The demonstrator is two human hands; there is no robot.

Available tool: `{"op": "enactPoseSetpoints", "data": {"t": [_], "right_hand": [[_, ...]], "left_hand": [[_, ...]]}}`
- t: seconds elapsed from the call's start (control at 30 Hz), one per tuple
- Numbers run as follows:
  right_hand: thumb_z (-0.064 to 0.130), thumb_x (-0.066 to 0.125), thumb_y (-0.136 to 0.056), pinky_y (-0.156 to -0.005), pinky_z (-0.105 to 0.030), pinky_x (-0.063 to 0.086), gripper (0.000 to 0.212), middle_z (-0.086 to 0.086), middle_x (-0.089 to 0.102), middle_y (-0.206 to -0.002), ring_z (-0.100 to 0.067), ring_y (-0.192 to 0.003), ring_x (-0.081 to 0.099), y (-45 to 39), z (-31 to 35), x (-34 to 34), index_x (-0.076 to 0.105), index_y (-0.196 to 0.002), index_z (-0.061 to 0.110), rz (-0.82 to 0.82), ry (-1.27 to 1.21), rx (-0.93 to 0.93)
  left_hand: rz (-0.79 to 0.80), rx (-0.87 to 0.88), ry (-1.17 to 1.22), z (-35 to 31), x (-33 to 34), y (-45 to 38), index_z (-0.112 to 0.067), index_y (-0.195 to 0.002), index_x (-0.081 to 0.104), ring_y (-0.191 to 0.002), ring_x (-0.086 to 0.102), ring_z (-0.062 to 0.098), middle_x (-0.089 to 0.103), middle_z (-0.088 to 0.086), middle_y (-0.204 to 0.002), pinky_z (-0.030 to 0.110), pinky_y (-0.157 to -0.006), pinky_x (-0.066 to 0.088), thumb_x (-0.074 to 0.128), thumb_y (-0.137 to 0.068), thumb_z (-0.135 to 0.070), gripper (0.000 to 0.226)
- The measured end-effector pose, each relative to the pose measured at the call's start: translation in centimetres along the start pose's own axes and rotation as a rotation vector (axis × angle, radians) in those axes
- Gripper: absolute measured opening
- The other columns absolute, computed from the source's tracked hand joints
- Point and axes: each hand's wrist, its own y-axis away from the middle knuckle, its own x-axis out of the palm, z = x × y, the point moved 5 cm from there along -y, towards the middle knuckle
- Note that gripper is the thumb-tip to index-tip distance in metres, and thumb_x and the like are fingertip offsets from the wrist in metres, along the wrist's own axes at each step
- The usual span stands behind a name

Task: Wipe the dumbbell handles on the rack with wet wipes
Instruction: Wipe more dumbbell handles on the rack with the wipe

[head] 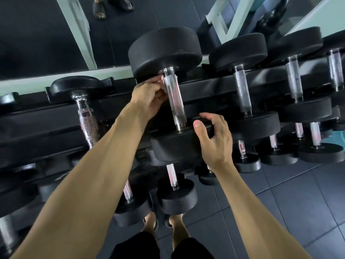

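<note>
The dumbbell (168,86) sits on the top tier of the black rack (37,124), its knurled steel handle (174,101) running front to back, one rubber head toward the mirror (46,34), the other toward the person. The left hand (149,98) pinches a small pale wet wipe (162,81) against the handle's far end. The right hand (214,139) hovers loosely spread beside the near head, holding nothing. More dumbbells line the rack to either side.

Handle (174,101) flank open — neighbouring dumbbells (244,90) close.
</note>
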Motion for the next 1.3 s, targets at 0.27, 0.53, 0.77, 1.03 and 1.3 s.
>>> {"op": "enactPoseSetpoints", "data": {"t": [0.27, 0.53, 0.77, 1.03, 1.3], "right_hand": [[0.065, 0.042, -0.079, -0.090, -0.017, 0.034, 0.058, 0.017, 0.058, -0.112, -0.008, -0.109, 0.052, -0.1, -0.2, 0.2, 0.065, -0.113, 0.024, -0.010, -0.004, -0.005], [0.066, 0.041, -0.077, -0.086, -0.008, 0.030, 0.060, 0.017, 0.057, -0.111, -0.008, -0.109, 0.051, -0.2, -0.3, 0.2, 0.066, -0.112, 0.025, 0.007, -0.009, 0.012], [0.067, 0.039, -0.077, -0.086, -0.011, 0.031, 0.061, 0.018, 0.056, -0.111, -0.007, -0.109, 0.050, -0.1, -0.3, 0.2, 0.065, -0.113, 0.025, 0.018, 0.002, 0.016], [0.066, 0.040, -0.077, -0.085, -0.010, 0.031, 0.059, 0.017, 0.057, -0.110, -0.008, -0.110, 0.051, -0.1, -0.2, 0.1, 0.065, -0.111, 0.025, 0.015, -0.012, 0.016], [0.065, 0.041, -0.077, -0.085, -0.008, 0.030, 0.055, 0.021, 0.056, -0.104, -0.006, -0.108, 0.051, -0.1, -0.3, 0.3, 0.066, -0.107, 0.026, -0.013, -0.027, 0.026]], "left_hand": [[0.070, -0.096, -0.488, 3.1, -1.8, 4.1, 0.000, -0.102, 0.070, -0.068, 0.065, 0.020, 0.068, 0.014, -0.084, 0.029, -0.073, 0.059, 0.052, -0.093, 0.011, 0.023], [0.038, -0.082, -0.493, 3.3, -1.7, 4.2, 0.001, -0.106, 0.071, -0.074, 0.063, 0.023, 0.067, 0.018, -0.089, 0.029, -0.074, 0.059, 0.055, -0.090, 0.013, 0.026], [0.051, -0.018, -0.400, 2.3, -1.3, 3.0, 0.005, -0.113, 0.068, -0.071, 0.069, 0.019, 0.071, 0.014, -0.088, 0.028, -0.072, 0.058, 0.052, -0.087, 0.018, 0.033], [0.144, -0.080, -0.644, 2.1, -1.4, 4.6, 0.002, -0.098, 0.071, -0.067, 0.070, 0.020, 0.071, 0.016, -0.082, 0.030, -0.073, 0.060, 0.060, -0.084, 0.016, 0.023], [-0.099, 0.007, -0.521, 2.5, -2.4, 5.2, -0.009, -0.081, 0.072, -0.065, 0.070, 0.019, 0.074, 0.009, -0.073, 0.030, -0.068, 0.058, 0.076, -0.078, 0.004, 0.014]]}}
